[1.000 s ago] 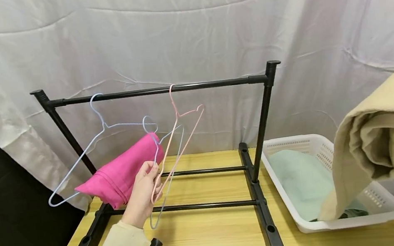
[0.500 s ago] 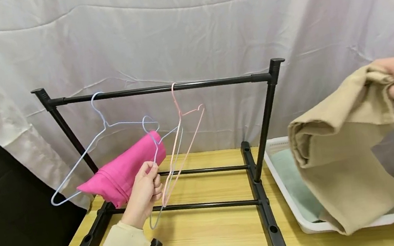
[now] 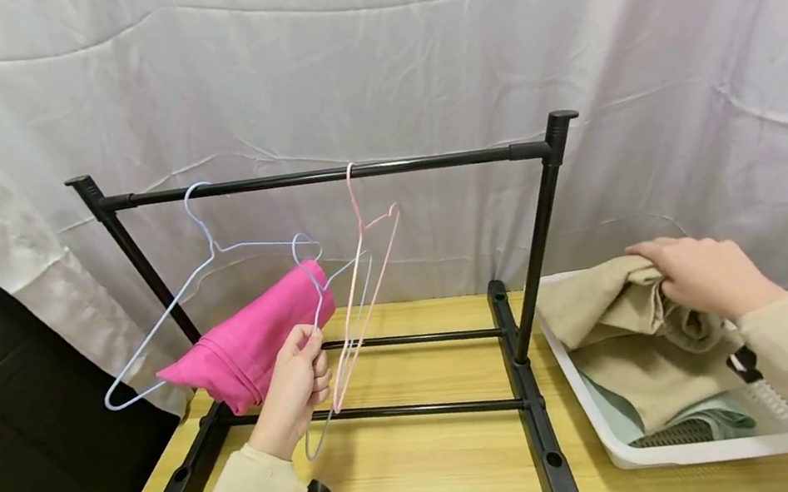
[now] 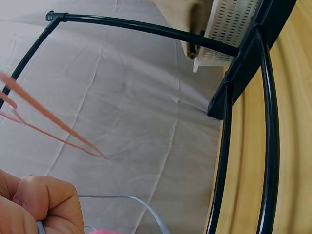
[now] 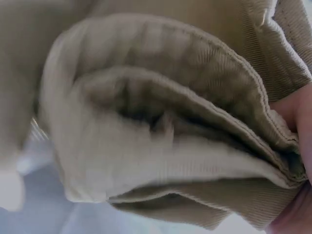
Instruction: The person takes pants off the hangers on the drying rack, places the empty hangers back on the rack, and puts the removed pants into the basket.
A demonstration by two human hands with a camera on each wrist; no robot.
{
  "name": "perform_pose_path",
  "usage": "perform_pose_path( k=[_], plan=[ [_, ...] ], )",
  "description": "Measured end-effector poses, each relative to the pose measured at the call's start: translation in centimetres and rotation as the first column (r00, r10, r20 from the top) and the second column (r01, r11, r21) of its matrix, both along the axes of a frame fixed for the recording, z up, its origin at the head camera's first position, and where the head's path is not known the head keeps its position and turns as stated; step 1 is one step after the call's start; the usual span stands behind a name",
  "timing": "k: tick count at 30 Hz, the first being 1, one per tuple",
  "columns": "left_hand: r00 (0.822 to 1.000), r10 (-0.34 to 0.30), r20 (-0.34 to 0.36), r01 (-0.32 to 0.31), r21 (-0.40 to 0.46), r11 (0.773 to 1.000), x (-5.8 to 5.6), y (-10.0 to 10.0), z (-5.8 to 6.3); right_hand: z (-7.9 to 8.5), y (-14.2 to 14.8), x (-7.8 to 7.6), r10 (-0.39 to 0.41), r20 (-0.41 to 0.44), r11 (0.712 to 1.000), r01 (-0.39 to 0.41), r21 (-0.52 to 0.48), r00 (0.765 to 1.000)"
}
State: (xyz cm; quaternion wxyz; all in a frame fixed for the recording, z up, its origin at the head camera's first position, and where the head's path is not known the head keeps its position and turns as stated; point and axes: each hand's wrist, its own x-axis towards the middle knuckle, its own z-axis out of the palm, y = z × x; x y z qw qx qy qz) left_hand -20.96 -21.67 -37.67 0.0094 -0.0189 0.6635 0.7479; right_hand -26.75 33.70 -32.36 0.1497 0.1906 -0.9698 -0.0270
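Note:
My left hand (image 3: pixel 292 395) grips a light blue hanger (image 3: pixel 319 303) by its side, in front of the rack; in the left wrist view curled fingers (image 4: pixel 51 195) close round the wire. A pink hanger (image 3: pixel 360 234) hangs from the rail just right of this hand. Over the white basket (image 3: pixel 620 458) at the right, my right hand (image 3: pixel 708 277) holds bunched khaki trousers (image 3: pixel 654 377), fingers over the top folds. Their lower part lies over the basket's contents. Stitched, layered hems of the trousers (image 5: pixel 161 161) fill the right wrist view, partly blurred.
A black rack (image 3: pixel 428 163) stands on the wooden table (image 3: pixel 426 477). Another blue hanger (image 3: pixel 196 269) on its rail carries a folded pink cloth (image 3: pixel 249 342). Pale green cloth (image 3: pixel 723 414) lies in the basket. A grey-white curtain (image 3: pixel 413 58) hangs behind.
The right hand has come into view from the right and lowered the khaki trousers into the basket. The left hand stays nearly still; the pink hanger has swung clear of its fingers.

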Motion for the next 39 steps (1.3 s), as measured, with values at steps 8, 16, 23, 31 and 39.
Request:
perform_pose_path(
  k=[8,16,23,31,39],
  plan=[
    [1.000,-0.005,-0.007,0.005,0.005,1.000,0.1,0.0,0.2,-3.4,-1.1,2.9,0.090,-0.062,0.995,-0.088,0.044,0.994],
    [1.000,-0.007,-0.007,0.007,-0.005,1.000,0.1,0.3,0.2,-6.1,-0.9,4.2,0.239,-0.039,0.971,-0.239,0.015,0.970],
    [1.000,-0.012,-0.007,0.012,-0.003,1.000,0.1,0.6,0.2,-8.1,-1.2,4.6,0.219,0.091,0.976,-0.219,-0.009,0.972],
    [1.000,-0.025,-0.012,0.025,-0.008,1.000,0.2,0.9,0.2,-9.1,-1.5,4.8,0.232,0.131,0.973,-0.227,-0.049,0.964],
    [0.999,-0.029,-0.017,0.028,-0.020,0.999,0.1,1.3,0.3,-11.0,-1.0,4.4,0.221,0.173,0.974,-0.208,-0.088,0.960]
  ],
)
